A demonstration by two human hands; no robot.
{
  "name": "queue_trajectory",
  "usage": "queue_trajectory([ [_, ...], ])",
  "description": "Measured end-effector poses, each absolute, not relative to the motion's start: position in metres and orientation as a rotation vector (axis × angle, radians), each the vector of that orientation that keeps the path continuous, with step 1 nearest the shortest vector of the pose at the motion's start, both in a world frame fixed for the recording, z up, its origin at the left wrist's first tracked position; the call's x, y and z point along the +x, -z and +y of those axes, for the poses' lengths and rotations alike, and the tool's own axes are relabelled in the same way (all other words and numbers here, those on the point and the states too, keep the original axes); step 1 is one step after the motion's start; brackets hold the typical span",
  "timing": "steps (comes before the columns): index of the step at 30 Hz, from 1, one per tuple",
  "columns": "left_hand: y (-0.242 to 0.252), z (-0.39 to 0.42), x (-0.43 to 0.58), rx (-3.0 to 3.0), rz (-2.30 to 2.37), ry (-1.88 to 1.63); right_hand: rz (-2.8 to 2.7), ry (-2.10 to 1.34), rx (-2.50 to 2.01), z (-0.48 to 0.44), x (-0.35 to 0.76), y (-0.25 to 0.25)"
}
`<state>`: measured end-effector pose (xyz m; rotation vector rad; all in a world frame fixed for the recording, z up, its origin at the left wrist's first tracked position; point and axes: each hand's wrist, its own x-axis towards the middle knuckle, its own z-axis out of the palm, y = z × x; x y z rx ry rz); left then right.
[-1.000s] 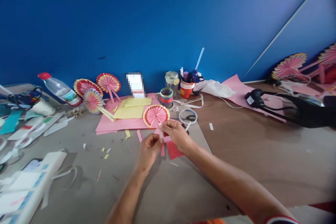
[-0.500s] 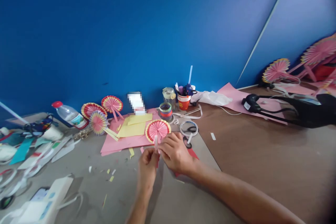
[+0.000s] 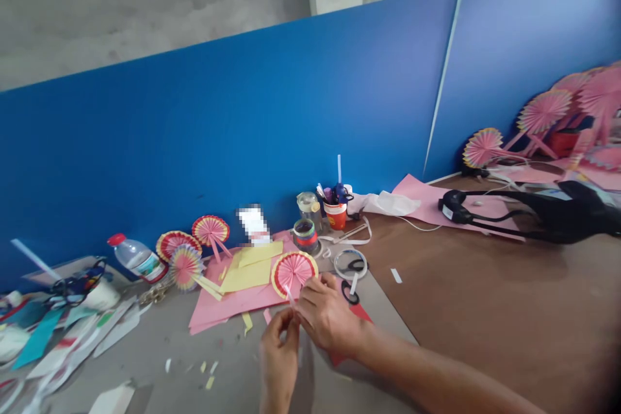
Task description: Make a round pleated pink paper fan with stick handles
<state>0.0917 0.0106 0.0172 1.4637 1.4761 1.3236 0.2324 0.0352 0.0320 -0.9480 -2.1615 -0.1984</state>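
A round folded paper fan [image 3: 294, 273], pink with a red and pale yellow rim, is upright in front of me, over pink sheets. My right hand [image 3: 326, 312] is closed at the fan's base, its fingers bent around the handle area. Just below, my left hand [image 3: 280, 347] pinches thumb and fingertips together at the lower end of the handle. A narrow pale strip [image 3: 290, 295] stands out between the hands against the fan. The fingers hide most of the handle.
Pink sheets [image 3: 206, 310] and yellow paper [image 3: 250, 272] lie behind the hands. A tape roll [image 3: 350, 264] and black-handled scissors [image 3: 350, 293] are to the right. Farther back stand a red cup [image 3: 336, 215] and jars. Finished fans [image 3: 210, 230] and a bottle [image 3: 140, 259] are left.
The view has tilted upward, so the scene sits lower and the wall top shows. My left hand has shifted slightly down from the fan, and the pale strip now leans leftward.
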Motion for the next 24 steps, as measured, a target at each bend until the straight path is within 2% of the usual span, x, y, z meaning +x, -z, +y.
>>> queue_trajectory([
  [14,-0.020,0.008,0.090,1.665,1.548,-1.242,-2.246,0.150,-0.996,0.035,0.234,-0.036],
  [24,-0.028,0.007,0.089,1.578,1.468,-1.129,-2.166,-0.442,-1.017,0.047,0.240,-0.044],
])
